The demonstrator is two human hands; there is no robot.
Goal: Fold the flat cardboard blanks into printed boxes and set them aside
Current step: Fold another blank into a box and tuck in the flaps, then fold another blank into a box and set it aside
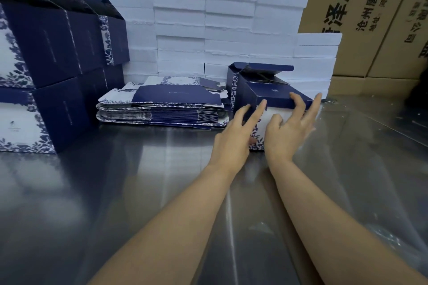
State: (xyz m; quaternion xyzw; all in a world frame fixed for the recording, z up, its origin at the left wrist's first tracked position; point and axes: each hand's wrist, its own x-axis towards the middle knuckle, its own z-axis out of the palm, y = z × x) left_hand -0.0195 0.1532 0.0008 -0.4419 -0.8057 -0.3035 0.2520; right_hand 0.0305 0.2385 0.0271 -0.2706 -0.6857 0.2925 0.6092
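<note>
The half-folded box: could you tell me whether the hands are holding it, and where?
Both hands, left and right, touch the box near its top front edge with straight fingers; neither grips it.

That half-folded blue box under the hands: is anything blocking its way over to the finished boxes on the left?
Yes. The stack of flat blanks lies on the table between the half-folded box and the finished boxes. The steel table nearer the person looks open, so it could go around or over.
</note>
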